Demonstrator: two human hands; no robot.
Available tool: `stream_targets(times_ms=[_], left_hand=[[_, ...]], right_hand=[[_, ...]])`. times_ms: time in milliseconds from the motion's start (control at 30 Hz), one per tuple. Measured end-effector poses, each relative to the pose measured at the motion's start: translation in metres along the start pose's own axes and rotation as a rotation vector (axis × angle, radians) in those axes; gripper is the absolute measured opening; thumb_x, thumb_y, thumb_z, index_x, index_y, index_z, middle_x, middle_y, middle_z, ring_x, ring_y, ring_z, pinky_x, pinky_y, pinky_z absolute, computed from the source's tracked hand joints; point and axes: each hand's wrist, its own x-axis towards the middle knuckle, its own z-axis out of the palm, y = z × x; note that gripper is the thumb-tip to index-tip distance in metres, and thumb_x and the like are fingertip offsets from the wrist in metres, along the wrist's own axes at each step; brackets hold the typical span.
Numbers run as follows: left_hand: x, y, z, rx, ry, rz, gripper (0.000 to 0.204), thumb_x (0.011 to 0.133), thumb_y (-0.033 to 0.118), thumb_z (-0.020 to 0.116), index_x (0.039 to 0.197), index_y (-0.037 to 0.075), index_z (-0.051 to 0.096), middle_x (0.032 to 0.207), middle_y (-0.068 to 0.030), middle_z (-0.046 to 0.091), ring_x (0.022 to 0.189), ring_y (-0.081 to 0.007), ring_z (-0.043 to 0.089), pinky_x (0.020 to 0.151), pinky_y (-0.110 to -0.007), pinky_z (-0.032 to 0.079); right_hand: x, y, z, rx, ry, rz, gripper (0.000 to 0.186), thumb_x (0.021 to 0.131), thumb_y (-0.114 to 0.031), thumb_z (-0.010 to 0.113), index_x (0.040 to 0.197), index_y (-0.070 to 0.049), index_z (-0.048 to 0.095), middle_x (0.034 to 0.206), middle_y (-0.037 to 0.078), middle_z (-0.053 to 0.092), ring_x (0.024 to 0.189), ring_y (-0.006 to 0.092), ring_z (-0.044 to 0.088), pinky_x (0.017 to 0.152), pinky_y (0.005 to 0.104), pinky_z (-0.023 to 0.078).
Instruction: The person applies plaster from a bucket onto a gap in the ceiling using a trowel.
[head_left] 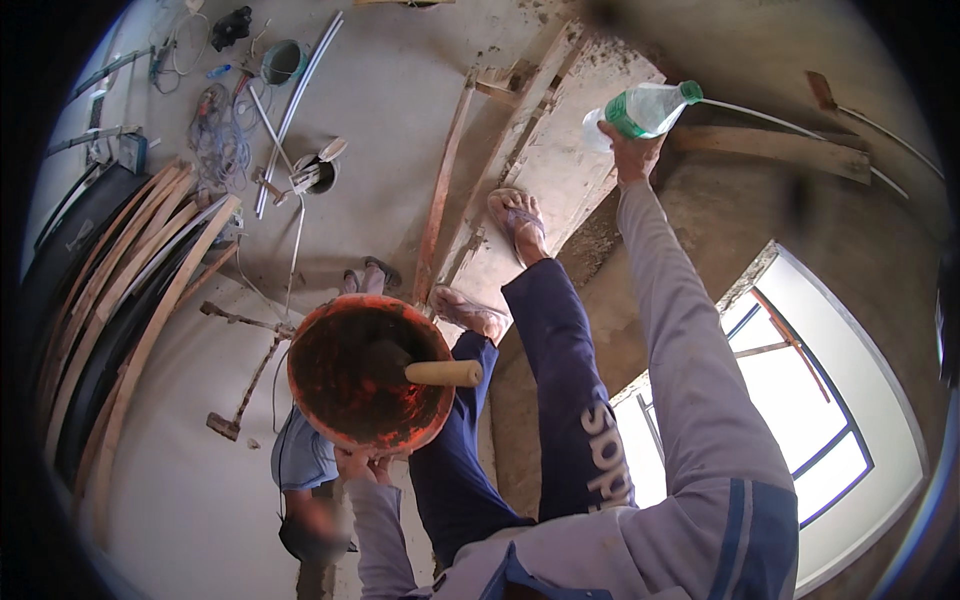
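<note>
Left grip (365, 468) holds round bucket (320, 360) — right grip (633, 155), plastic bottle (655, 104).

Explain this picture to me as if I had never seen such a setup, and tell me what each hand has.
There is no machine here: a person works with two bare hands. The single picture comes from a wide fisheye camera worn on the head, looking down, so straight edges bend near the rim.

The left hand holds an orange bucket, from which a pale wooden handle sticks out. The right hand, arm outstretched, holds a clear bottle with a green cap and label.

On the floor below lie tangled cord and pale rods, with a greenish bucket nearby. Another person in blue is lower down at the left.
</note>
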Motion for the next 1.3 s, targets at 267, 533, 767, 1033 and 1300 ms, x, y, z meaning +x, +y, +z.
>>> stream_targets(times_ms=[267,533,767,1033,1300], left_hand=[[0.009,0.000,0.043,-0.048,-0.074,0.011,0.073,0.059,-0.009,0.045,0.128,0.014,0.040,0.110,-0.0105,0.054,0.086,-0.0242,0.060,0.065,-0.036,0.057],[0.022,-0.011,0.057,-0.073,-0.195,0.051,0.072,0.059,-0.008,0.047,0.127,0.015,0.040,0.109,-0.0098,0.055,0.080,-0.0226,0.061,0.057,-0.031,0.055],[-0.002,-0.002,0.014,0.079,-0.181,0.118,0.063,0.064,-0.001,0.057,0.122,0.013,0.039,0.099,-0.0048,0.052,0.065,-0.0124,0.051,0.047,-0.023,0.044],[-0.062,0.031,-0.051,0.349,-0.083,0.555,0.029,0.064,0.011,0.058,0.088,0.001,0.044,0.074,-0.0105,0.052,0.065,-0.0189,0.053,0.058,-0.030,0.046],[-0.112,0.049,-0.115,0.349,0.092,0.736,0.032,0.080,0.033,0.056,0.084,0.002,0.046,0.072,-0.0162,0.056,0.067,-0.0323,0.055,0.065,-0.040,0.044]], right_hand=[[0.009,0.060,0.083,0.044,0.033,-0.051,0.113,0.045,-0.031,0.088,0.132,-0.002,0.023,0.130,0.016,0.040,0.122,0.0282,0.039,0.103,0.0374,0.031],[-0.025,0.089,0.058,0.117,0.016,0.021,0.115,0.053,-0.017,0.087,0.138,-0.007,0.010,0.131,0.013,0.039,0.122,0.0246,0.039,0.100,0.0369,0.038],[-0.117,-0.040,-0.044,0.184,-0.659,0.591,0.066,0.074,-0.021,0.073,0.125,-0.001,0.037,0.117,0.016,0.052,0.092,0.0224,0.060,0.072,0.0340,0.053],[-0.287,-0.351,-0.154,-0.346,-1.505,-0.599,0.035,0.082,-0.033,0.061,0.098,-0.003,0.049,0.084,0.018,0.059,0.074,0.0339,0.062,0.064,0.0427,0.048],[-0.362,-0.432,-0.163,-0.745,-1.702,-0.897,0.030,0.077,-0.022,0.061,0.096,-0.004,0.046,0.080,0.020,0.061,0.073,0.0379,0.063,0.064,0.0466,0.049]])
